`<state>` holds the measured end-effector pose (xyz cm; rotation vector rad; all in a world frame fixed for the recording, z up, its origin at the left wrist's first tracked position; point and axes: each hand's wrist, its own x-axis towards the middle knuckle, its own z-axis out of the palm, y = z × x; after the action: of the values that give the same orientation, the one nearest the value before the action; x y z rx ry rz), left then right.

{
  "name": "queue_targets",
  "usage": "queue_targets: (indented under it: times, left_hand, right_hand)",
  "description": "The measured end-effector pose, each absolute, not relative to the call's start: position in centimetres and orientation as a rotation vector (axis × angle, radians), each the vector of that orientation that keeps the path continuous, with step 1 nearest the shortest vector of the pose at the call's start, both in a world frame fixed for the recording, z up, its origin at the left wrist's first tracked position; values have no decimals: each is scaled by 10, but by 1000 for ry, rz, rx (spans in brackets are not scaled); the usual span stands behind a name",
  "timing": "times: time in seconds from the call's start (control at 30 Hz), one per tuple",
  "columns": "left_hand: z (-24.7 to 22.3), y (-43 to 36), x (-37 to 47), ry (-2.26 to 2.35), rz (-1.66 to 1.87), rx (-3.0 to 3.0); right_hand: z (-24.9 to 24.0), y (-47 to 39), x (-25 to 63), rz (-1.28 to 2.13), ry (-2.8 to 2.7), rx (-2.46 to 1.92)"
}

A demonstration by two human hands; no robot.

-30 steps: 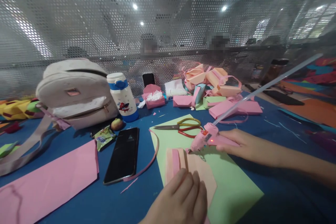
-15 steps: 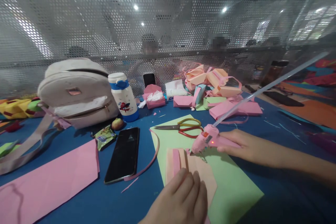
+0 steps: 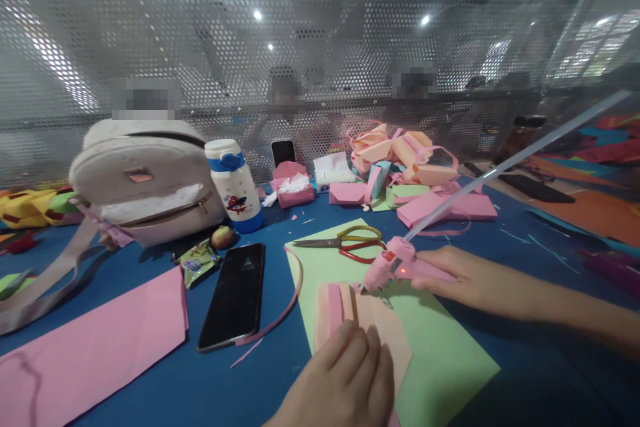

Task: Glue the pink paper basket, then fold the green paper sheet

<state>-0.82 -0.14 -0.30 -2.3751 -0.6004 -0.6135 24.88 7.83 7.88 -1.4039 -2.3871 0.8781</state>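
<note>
My right hand [image 3: 450,273] is wrapped round the handle of a pink glue gun [image 3: 385,267], whose small light glows orange. A long clear glue stick [image 3: 480,180] juts from its back end, up to the right. The nozzle points down at the top edge of a folded peach paper piece [image 3: 385,327] with a pink strip [image 3: 335,307] across it. My left hand [image 3: 343,380] presses the lower part of this paper with bent fingers; its thumb is hidden. Beneath lies a light green sheet [image 3: 450,360]. Open scissors [image 3: 345,242] with yellow and red handles rest on the sheet's far part.
A black phone [image 3: 235,297], a pink paper strip [image 3: 293,297] and a large pink sheet [image 3: 100,347] lie left. Behind stand a white backpack [image 3: 145,180], a bottle [image 3: 234,187], a tissue box [image 3: 295,197] and folded paper pieces [image 3: 395,153]. A perforated metal screen [image 3: 340,33] closes the back.
Both hands, the glue gun and the peach paper hold almost the same place. The whole view has shifted very slightly.
</note>
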Motion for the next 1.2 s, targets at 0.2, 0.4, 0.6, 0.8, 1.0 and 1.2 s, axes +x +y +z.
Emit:
queue_targets:
  times: [0.2, 0.4, 0.6, 0.8, 1.0, 1.2]
  left_hand:
    - [-4, 0, -8, -598, -605, -2376]
    - [-4, -1, -8, -600, -589, -2378]
    - [-5, -1, -7, -605, -631, -2374]
    - [-5, 0, -7, -604, -645, -2371]
    - [-3, 0, -7, -596, -632, -2373]
    - [-3, 1, -7, -592, -648, -2374]
  right_hand:
    - [79, 74, 248, 890, -2431, -1464]
    - [77, 76, 241, 873, -2425, -1430]
    - [76, 75, 249, 835, -2431, -1485]
    - [76, 73, 244, 851, -2440, -1470]
    - [74, 76, 250, 829, -2422, -1478]
    - [72, 73, 252, 808, -2416, -1469]
